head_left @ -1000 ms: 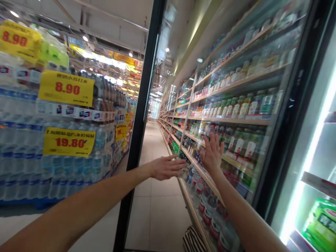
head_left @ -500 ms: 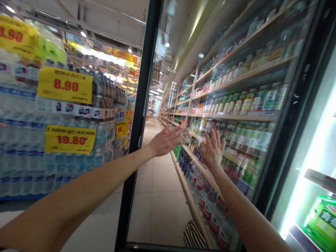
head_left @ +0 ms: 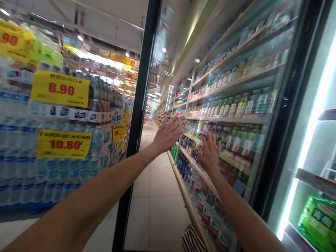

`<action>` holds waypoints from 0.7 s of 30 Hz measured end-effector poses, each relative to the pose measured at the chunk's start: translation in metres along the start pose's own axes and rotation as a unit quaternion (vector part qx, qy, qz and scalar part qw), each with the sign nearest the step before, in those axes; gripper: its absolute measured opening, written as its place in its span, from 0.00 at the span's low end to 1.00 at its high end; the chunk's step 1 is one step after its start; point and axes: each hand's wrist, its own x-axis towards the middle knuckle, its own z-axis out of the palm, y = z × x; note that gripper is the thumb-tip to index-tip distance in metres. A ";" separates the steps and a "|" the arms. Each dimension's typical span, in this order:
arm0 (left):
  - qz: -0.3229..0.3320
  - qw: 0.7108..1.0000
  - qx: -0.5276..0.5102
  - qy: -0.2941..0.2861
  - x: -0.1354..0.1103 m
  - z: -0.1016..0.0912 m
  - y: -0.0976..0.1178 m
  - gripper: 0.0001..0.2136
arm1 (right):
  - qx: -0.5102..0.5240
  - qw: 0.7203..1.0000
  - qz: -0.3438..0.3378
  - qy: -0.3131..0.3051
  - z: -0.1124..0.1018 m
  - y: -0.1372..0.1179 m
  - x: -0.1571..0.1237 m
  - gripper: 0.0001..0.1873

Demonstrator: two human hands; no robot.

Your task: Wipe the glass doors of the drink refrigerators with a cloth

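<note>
A glass cooler door (head_left: 162, 224) with a black frame stands open in front of me. My left hand (head_left: 168, 136) is stretched out at the glass, its fingers extended over a pale, crumpled cloth (head_left: 184, 125) that shows past the fingertips. The cloth is partly hidden and blurred. To the right and a little lower, my right hand (head_left: 209, 153) is raised at the pane with its fingers apart and nothing in it. Whether its palm touches the glass I cannot tell.
Left of the door, stacked packs of bottled water (head_left: 60, 171) carry yellow price signs (head_left: 60, 88). Drink shelves (head_left: 225, 120) show through the glass. At the right, a lit cooler holds a green pack (head_left: 319, 218). Striped fabric (head_left: 193, 239) is low beyond the pane.
My left hand and the cloth have moved slightly up and right across the glass. My right hand has shifted a little left and down. The view has turned slightly.
</note>
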 end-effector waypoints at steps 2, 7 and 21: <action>0.034 0.999 -0.016 -0.014 -0.001 0.002 0.006 0.18 | 0.004 1.000 0.002 -0.003 0.000 0.000 0.000 0.28; 0.206 0.976 -0.057 -0.051 -0.004 0.005 0.017 0.19 | 0.009 1.000 0.001 -0.005 -0.002 -0.001 0.000 0.29; 0.191 0.981 -0.024 -0.024 0.021 0.004 0.004 0.18 | 0.008 1.000 0.006 -0.014 -0.003 -0.001 0.001 0.28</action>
